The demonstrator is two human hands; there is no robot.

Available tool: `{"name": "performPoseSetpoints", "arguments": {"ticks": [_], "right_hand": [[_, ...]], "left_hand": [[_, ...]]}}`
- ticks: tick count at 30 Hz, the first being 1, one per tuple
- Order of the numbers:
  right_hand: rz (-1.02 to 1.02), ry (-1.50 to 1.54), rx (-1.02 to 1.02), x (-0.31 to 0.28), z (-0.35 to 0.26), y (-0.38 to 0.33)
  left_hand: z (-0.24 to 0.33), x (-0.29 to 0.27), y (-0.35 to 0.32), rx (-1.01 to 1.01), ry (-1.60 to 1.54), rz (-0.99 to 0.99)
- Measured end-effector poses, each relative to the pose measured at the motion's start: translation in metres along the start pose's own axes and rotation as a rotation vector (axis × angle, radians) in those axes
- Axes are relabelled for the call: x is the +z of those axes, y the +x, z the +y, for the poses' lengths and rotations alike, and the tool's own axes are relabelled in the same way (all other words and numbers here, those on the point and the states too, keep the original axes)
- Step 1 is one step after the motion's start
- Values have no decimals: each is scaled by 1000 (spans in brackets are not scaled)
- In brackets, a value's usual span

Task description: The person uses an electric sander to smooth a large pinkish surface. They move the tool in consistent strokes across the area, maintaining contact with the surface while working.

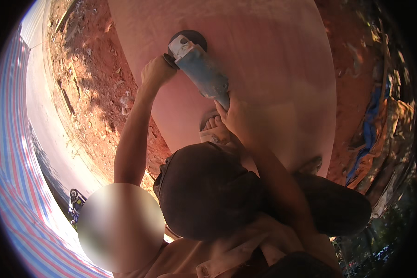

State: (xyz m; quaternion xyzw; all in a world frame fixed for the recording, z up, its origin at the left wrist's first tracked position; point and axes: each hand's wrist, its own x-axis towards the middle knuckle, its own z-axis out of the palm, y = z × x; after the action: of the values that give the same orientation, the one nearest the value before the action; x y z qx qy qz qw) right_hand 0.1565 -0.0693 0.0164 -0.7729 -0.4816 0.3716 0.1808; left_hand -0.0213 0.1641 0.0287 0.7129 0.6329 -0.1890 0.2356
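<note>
A blue angle grinder (201,72) with a pale metal head and a dark round disc (197,38) lies across the upper middle of the view. My left hand (158,72) is closed around its dark side handle. Around the narrow rear end of the tool, my right hand (236,116) is wrapped. The disc is at the surface of a large, smooth pinkish slab (282,60); whether it touches cannot be made out. I crouch on this slab with bent knees, and my sandalled foot (214,129) shows just below the grinder.
Reddish soil with small stones (97,88) borders the slab on the left. Beyond it run a pale paved strip (44,97) and a striped sheet (9,139), with a motorbike (75,200) lower down. Blue material (368,132) and crumpled brown debris (398,125) lie at the right.
</note>
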Motion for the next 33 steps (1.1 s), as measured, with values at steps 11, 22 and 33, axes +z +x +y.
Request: {"name": "performPoseSetpoints", "arguments": {"ticks": [11, 22, 33], "right_hand": [[353, -28, 12, -31, 78, -54], [314, 218, 734, -107, 100, -54], [-8, 0, -20, -8, 13, 4]], "left_hand": [[119, 33, -12, 318, 9, -138], [283, 51, 8, 846, 63, -107], [-1, 12, -2, -19, -89, -49]]}}
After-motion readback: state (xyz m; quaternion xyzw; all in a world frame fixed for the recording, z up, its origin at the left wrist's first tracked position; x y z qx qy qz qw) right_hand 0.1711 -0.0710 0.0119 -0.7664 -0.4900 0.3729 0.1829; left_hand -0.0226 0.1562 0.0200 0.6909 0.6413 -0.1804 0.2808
